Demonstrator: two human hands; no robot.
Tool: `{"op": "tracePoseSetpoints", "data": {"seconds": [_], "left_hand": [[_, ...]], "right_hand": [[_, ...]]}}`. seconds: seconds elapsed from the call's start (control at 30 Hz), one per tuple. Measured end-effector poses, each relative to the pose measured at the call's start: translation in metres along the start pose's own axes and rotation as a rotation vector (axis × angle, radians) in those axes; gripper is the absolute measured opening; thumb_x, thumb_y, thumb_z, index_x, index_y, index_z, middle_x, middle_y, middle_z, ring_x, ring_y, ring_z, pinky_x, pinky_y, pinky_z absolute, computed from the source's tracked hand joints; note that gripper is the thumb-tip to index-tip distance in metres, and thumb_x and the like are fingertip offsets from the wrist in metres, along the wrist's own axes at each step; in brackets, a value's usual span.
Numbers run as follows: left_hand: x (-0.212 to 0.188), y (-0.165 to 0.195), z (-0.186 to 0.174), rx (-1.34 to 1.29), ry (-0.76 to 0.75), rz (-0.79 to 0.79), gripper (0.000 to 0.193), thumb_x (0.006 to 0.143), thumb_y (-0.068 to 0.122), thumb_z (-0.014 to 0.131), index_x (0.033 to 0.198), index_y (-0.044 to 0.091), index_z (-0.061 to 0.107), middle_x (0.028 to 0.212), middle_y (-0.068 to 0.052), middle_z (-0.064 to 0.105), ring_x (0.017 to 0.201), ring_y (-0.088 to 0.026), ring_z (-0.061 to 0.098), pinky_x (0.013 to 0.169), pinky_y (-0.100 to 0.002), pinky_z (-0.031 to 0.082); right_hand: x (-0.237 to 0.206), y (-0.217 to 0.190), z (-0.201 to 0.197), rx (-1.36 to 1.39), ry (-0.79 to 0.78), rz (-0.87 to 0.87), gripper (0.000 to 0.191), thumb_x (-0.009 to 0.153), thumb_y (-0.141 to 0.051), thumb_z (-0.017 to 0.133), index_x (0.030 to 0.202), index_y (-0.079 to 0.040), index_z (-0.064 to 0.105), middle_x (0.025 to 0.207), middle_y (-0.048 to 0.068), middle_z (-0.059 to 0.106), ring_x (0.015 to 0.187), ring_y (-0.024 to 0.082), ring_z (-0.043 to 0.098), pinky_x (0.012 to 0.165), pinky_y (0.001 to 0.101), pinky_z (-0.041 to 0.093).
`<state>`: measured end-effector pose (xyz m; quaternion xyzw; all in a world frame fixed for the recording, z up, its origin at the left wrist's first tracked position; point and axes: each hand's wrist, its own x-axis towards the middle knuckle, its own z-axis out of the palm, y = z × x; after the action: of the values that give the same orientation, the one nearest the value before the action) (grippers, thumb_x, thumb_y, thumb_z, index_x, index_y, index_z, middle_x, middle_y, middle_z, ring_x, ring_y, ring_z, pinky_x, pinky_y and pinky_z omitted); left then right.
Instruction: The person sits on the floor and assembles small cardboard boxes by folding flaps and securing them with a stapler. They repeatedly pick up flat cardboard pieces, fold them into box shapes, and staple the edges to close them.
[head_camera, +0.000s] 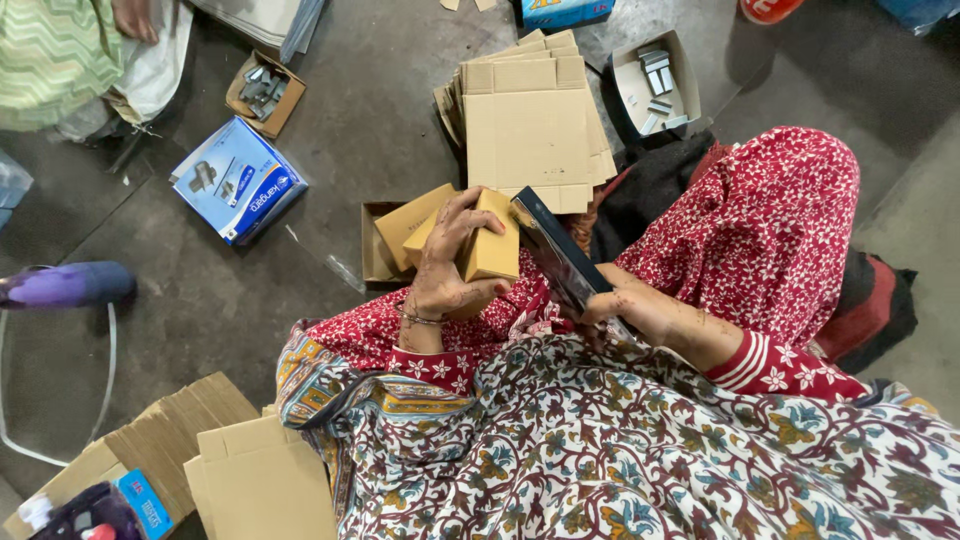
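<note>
The left hand (445, 270) is wrapped around a small tan box (492, 240), held over the lap. The right hand (625, 310) grips a dark flat thing (555, 255). An open box (372, 250) on the floor holds more tan boxes. Two trays (265, 90) (655, 85) hold small metal parts
</note>
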<state>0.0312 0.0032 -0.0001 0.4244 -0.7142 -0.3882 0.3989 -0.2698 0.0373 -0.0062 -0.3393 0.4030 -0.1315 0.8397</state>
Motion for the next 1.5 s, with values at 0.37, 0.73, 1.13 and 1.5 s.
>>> {"op": "tracePoseSetpoints", "data": {"seconds": [0.37,0.73,1.13,1.5], "left_hand": [[0.005,-0.001,0.000,-0.047,-0.040,-0.072,0.075,0.070,0.066,0.085,0.124,0.017,0.066,0.153,-0.018,0.054,0.150,-0.041,0.049,0.121,-0.051,0.042],[0.004,0.001,-0.001,-0.177,-0.107,-0.044,0.076,0.073,0.066,0.084,0.124,0.014,0.064,0.147,-0.016,0.057,0.149,-0.037,0.048,0.125,-0.046,0.038],[-0.009,-0.026,-0.005,-0.603,0.481,-0.029,0.099,0.071,0.056,0.093,0.151,0.021,0.045,0.162,-0.004,0.042,0.152,-0.025,0.043,0.129,-0.047,0.045],[-0.003,0.000,-0.001,-1.108,0.537,0.130,0.125,0.070,-0.002,0.082,0.168,0.026,0.008,0.160,-0.004,0.040,0.140,-0.020,0.051,0.078,-0.023,0.062]], "right_hand": [[-0.018,-0.021,0.014,-0.201,0.000,0.089,0.078,0.065,-0.011,0.065,0.141,-0.017,0.045,0.116,0.000,0.068,0.103,0.009,0.065,0.088,0.0235,0.052],[-0.026,-0.012,0.031,-0.392,-0.049,0.142,0.034,0.083,-0.023,0.076,0.103,0.001,0.062,0.073,0.008,0.066,0.063,0.017,0.061,0.060,0.0334,0.051],[0.053,-0.043,-0.012,-0.647,0.252,-0.371,0.093,0.088,-0.043,0.073,0.158,-0.001,0.029,0.144,0.018,0.049,0.130,0.024,0.051,0.106,0.0409,0.040],[0.130,-0.087,-0.055,-0.523,0.553,-0.659,0.045,0.112,-0.038,0.055,0.135,-0.002,0.070,0.129,0.013,0.074,0.118,0.024,0.069,0.104,0.0407,0.052]]}}
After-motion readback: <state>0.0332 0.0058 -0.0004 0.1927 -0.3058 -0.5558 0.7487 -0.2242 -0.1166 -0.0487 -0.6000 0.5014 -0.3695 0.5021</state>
